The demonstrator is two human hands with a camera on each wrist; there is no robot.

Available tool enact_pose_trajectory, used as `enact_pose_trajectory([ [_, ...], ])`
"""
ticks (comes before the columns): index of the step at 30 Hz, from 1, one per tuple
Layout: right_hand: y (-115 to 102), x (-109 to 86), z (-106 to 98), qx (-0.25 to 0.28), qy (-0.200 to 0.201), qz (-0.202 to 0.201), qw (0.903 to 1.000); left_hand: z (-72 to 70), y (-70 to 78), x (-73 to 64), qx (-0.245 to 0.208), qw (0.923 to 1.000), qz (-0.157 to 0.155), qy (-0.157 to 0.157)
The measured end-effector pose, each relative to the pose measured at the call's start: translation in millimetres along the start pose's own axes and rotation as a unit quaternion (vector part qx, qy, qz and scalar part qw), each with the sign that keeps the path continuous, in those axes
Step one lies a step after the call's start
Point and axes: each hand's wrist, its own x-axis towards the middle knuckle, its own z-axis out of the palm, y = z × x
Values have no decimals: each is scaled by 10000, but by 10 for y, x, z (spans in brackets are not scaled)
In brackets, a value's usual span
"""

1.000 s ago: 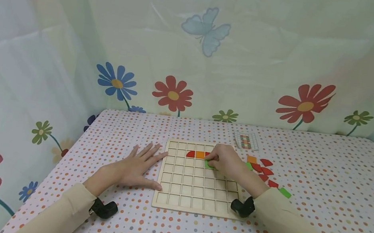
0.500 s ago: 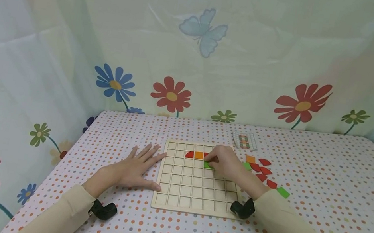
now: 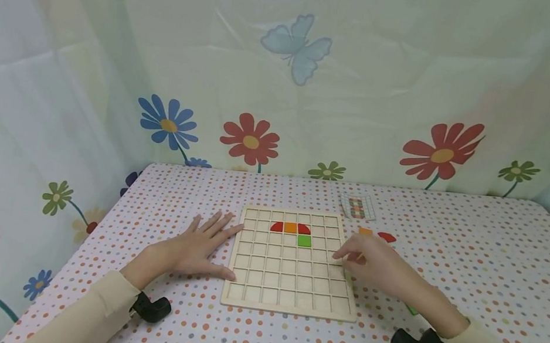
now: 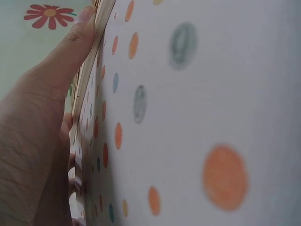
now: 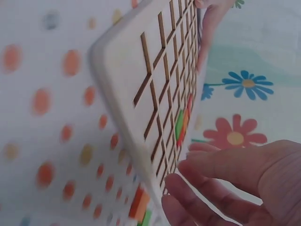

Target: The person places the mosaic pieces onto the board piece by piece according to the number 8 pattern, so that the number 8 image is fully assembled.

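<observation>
A wooden grid board (image 3: 286, 309) lies on the dotted tablecloth. Set in its cells are a red quarter-circle tile (image 3: 277, 227), an orange square tile (image 3: 290, 228) and a second red quarter-circle tile (image 3: 303, 230) in one row. Under that last one sits a green square tile (image 3: 304, 240). My left hand (image 3: 196, 250) rests at the board's left side, fingers spread, thumb and little finger touching the edge. Over the right edge hovers my right hand (image 3: 373, 264), its fingers loosely bent; the right wrist view shows nothing between them.
Loose tiles lie right of the board, partly hidden by my right hand: an orange tile (image 3: 365, 231), a red tile (image 3: 387, 237) and a green tile (image 3: 412, 310). A printed pattern card (image 3: 357, 207) lies behind. A flowered curtain (image 3: 372, 91) hangs at the back.
My right hand has let go of the green square tile, leaving it in its cell, and has moved right toward the loose tiles. The left hand stays in place.
</observation>
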Motion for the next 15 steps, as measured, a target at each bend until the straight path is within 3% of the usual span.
enact_pose_trajectory([
  [8,357,-502,-262,-734,-59,397,9965,1,-6,-18,18,10000,-8,-14],
  [15,616,-744,-271,-921,-328,580,9935,-16,17,-3,81,10000,-26,-27],
])
